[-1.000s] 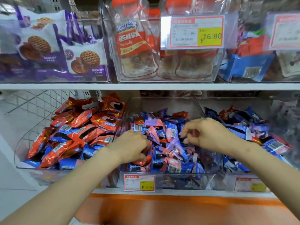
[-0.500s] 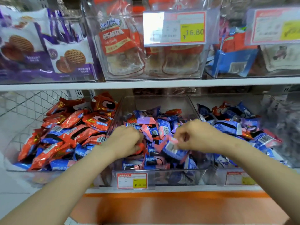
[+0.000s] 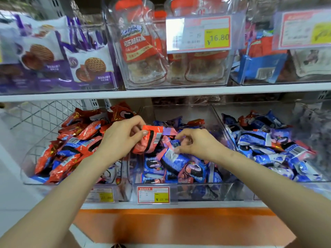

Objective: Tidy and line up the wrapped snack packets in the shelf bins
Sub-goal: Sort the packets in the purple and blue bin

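Three clear bins stand side by side on the lower shelf. The left bin (image 3: pixel 26 169) holds mostly red packets, the middle bin (image 3: pixel 200 191) blue and purple ones, the right bin (image 3: pixel 222 120) blue ones. My left hand (image 3: pixel 121 138) grips a red packet (image 3: pixel 149 140) and holds it raised above the wall between the left and middle bins. My right hand (image 3: pixel 195 142) hovers over the middle bin with curled fingers, its fingertips touching a blue and pink packet (image 3: pixel 172 156) on top of the pile.
The upper shelf (image 3: pixel 161 93) carries clear bins of purple biscuit bags (image 3: pixel 86 56), red-labelled candy bags (image 3: pixel 138 51) and blue packs. Price tags (image 3: pixel 153 195) hang on the bin fronts. A wire mesh panel (image 3: pixel 41 113) closes the left end. An orange base (image 3: pixel 179 224) lies below.
My left hand has lifted a red packet out of the middle bin's pile and raised it. My right hand has let go of the blue packet it was pulling up.
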